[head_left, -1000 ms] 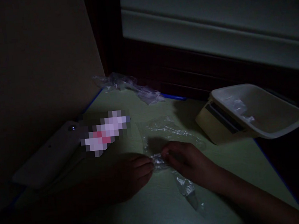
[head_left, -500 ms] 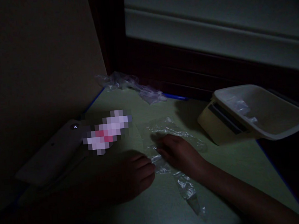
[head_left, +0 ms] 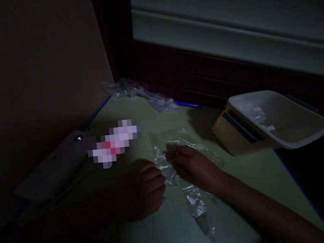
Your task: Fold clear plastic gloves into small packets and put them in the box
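Note:
A thin clear plastic bag lies crumpled on the table, with one narrow end trailing toward the near edge. My right hand is closed over its upper part, thumb and index finger pinched together on the film. At the bag's left side, my left hand has its fingers curled down and closed at the film's edge; the fingertips are hidden in shadow. More of the clear film spreads flat behind and between my hands.
On the right, a tilted cream plastic bin holds some clear plastic. More crumpled clear bags lie at the back corner. To the left are a pale flat device with a small light and a blurred-out pinkish item. The blue-edged table meets walls behind.
The trailing end of the bag has shifted slightly left, and more film shows spread at the left of my right hand. Both hands stay nearly in place; the view has moved a little.

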`<state>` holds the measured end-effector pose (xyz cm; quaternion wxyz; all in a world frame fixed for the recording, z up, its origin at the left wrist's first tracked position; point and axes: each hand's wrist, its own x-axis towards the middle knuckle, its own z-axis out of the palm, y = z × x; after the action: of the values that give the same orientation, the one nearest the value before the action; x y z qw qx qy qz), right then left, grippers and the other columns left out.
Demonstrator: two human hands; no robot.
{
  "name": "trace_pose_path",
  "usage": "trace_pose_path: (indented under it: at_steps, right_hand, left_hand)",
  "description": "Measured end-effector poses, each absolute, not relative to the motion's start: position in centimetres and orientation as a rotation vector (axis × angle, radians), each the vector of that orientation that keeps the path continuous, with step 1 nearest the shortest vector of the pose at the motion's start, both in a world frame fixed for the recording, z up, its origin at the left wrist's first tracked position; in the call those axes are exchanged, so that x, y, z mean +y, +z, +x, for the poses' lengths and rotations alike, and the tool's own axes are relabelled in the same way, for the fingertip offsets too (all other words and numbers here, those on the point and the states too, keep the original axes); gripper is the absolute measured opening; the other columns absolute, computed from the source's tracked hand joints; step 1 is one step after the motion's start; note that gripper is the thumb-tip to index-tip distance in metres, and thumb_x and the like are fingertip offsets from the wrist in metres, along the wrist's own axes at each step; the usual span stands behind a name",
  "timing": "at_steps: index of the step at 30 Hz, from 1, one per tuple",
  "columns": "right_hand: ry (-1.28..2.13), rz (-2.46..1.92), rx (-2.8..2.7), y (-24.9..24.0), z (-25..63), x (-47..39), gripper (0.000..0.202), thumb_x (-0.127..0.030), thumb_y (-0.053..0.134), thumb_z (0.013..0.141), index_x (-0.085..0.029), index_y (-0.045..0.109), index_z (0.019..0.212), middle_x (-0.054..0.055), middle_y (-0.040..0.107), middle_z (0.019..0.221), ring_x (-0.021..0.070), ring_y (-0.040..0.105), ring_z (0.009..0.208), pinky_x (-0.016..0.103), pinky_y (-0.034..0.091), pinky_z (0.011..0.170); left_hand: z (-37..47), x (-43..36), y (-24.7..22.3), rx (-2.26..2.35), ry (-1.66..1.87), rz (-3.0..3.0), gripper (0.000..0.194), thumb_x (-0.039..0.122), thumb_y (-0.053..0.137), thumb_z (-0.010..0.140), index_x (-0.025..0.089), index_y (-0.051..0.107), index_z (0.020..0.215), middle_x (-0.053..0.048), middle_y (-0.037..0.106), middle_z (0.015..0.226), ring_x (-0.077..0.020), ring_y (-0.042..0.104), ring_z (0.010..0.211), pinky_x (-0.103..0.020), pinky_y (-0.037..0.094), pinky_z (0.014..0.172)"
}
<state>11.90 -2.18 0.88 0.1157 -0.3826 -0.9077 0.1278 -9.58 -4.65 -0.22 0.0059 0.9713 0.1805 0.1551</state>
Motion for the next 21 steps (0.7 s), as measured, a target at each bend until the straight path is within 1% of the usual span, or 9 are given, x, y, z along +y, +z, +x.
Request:
trace_pose_path:
  at_steps: [5, 8, 10, 14, 17, 21]
  right_hand:
    - [0.369, -1.183, -2.681, 1.7, 12.4, -3.0, 0.018, -0.015, 0.048, 0.092, -0.013, 0.065, 0.097, 0.009, 0.062, 0.086, 0.0194, 0.056, 0.077, 0.034, 0.048, 0.072]
    - [0.374, -1.128, -2.623, 2.8, 13.1, -4.5, 0.021, -0.017, 0.045, 0.094, -0.013, 0.065, 0.097, 0.009, 0.063, 0.085, 0.0197, 0.058, 0.078, 0.034, 0.048, 0.070]
    - [0.371, -1.034, -2.626, 3.4, 13.7, -5.9, 0.021, -0.017, 0.044, 0.094, -0.013, 0.065, 0.095, 0.008, 0.064, 0.083, 0.0192, 0.058, 0.076, 0.033, 0.048, 0.069]
    - [0.256, -0.823, -2.750, 3.4, 14.4, -8.8, 0.016, -0.010, 0.048, 0.091, -0.015, 0.064, 0.089, 0.005, 0.064, 0.080, 0.0174, 0.056, 0.073, 0.032, 0.045, 0.069]
    - [0.140, -0.718, -2.772, 2.9, 14.5, -10.2, 0.011, -0.012, 0.053, 0.090, -0.015, 0.064, 0.090, 0.003, 0.065, 0.077, 0.0169, 0.056, 0.073, 0.032, 0.044, 0.073]
    - [0.024, -0.638, -2.779, 2.4, 14.2, -10.9, 0.013, -0.017, 0.053, 0.092, -0.016, 0.066, 0.092, 0.002, 0.069, 0.081, 0.0172, 0.058, 0.078, 0.032, 0.042, 0.084]
  left_hand:
    - [-10.2, -3.8, 0.2, 0.652, 0.471, 3.003, 0.021, 0.017, 0.048, 0.090, 0.015, 0.063, 0.076, -0.004, 0.063, 0.079, -0.0190, 0.055, 0.082, -0.042, 0.044, 0.091]
    - [-10.1, -3.7, 0.3, 0.629, 0.489, 2.995, 0.020, 0.012, 0.048, 0.088, 0.013, 0.063, 0.074, -0.005, 0.063, 0.081, -0.0194, 0.056, 0.083, -0.041, 0.046, 0.089]
    - [-9.9, -3.9, 0.3, 0.623, 0.553, 2.990, 0.020, 0.011, 0.047, 0.088, 0.012, 0.064, 0.078, -0.007, 0.065, 0.087, -0.0201, 0.057, 0.089, -0.037, 0.047, 0.089]
    - [-9.3, -4.6, -0.2, 0.524, 0.633, 3.023, 0.021, 0.010, 0.046, 0.089, 0.008, 0.066, 0.092, -0.010, 0.067, 0.100, -0.0211, 0.056, 0.102, -0.032, 0.048, 0.091]
    - [-9.0, -4.7, -0.7, 0.441, 0.629, 3.026, 0.019, 0.011, 0.049, 0.089, 0.007, 0.067, 0.091, -0.011, 0.067, 0.101, -0.0219, 0.057, 0.103, -0.032, 0.047, 0.093]
    - [-8.7, -4.5, -0.6, 0.425, 0.625, 3.003, 0.015, 0.011, 0.052, 0.085, 0.006, 0.067, 0.085, -0.011, 0.067, 0.095, -0.0227, 0.060, 0.094, -0.032, 0.049, 0.088]
